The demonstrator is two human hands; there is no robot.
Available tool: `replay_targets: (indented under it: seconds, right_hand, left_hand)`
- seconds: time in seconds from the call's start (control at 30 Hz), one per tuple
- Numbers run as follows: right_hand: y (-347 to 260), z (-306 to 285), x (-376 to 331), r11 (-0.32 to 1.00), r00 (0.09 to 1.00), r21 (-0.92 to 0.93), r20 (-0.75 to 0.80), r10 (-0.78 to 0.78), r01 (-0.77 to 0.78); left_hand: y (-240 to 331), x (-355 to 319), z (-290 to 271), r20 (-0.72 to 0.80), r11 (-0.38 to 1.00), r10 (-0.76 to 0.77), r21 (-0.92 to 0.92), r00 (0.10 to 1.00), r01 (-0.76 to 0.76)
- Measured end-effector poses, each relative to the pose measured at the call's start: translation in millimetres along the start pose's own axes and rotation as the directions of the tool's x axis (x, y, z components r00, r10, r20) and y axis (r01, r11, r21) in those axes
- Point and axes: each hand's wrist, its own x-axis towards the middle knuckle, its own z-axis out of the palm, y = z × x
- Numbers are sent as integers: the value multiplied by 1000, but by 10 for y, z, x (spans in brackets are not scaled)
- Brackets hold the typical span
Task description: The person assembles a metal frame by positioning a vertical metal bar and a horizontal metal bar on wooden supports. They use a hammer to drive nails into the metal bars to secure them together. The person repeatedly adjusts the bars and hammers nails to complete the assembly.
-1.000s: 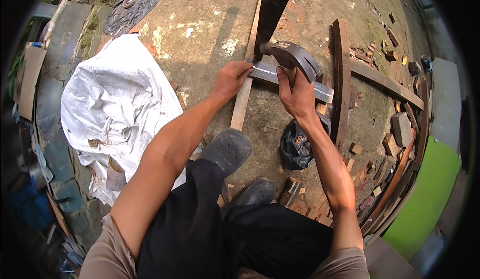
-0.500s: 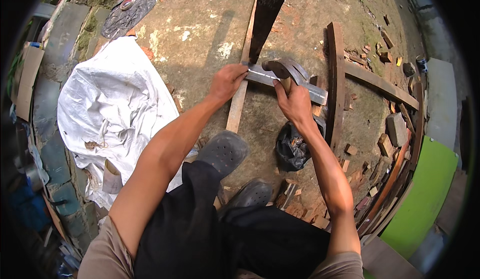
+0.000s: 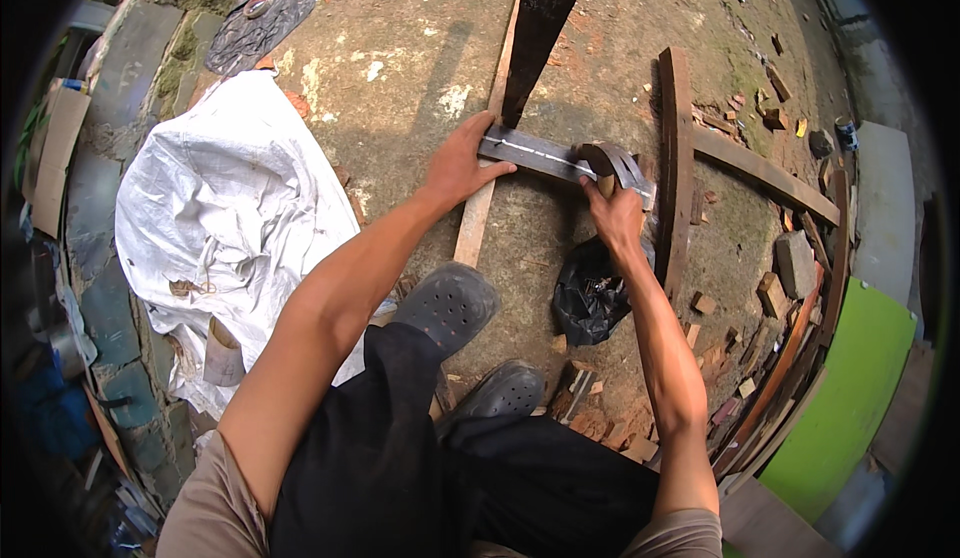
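Observation:
A grey, flat board [image 3: 545, 153] with a white line along it lies across a thin wooden strip [image 3: 476, 220]. My left hand [image 3: 462, 163] grips the board's left end, thumb along the near edge and fingers at the far edge. In my closed right hand [image 3: 615, 216] is a claw hammer [image 3: 618, 166], held by its wooden handle close to the head. The hammer head is over the right part of the board; whether it touches the board I cannot tell. A dark upright beam [image 3: 540, 38] stands just beyond the board's left end.
To the right lies a wooden frame [image 3: 675, 158] of joined beams. A black plastic bag [image 3: 592, 298] sits below the board. White sheeting [image 3: 225, 218] is spread at my left. Wood offcuts [image 3: 772, 296] and a green panel [image 3: 840, 398] lie at the right.
The hammer and my right hand have moved right along the board. My left hand has gone from a pinch at the board's end to a wider grip, thumb and fingers spread.

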Motion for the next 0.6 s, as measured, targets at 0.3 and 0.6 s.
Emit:
replay_targets:
  seconds: [0.3, 0.6]
  right_hand:
    - [252, 69, 138, 997, 999, -65, -33, 30, -32]
    - [-70, 15, -1, 996, 997, 88, 79, -1, -6]
  left_hand:
    - [-38, -14, 36, -16, 997, -19, -81, 1000, 17]
    - [-30, -4, 0, 68, 779, -418, -486, 906, 396]
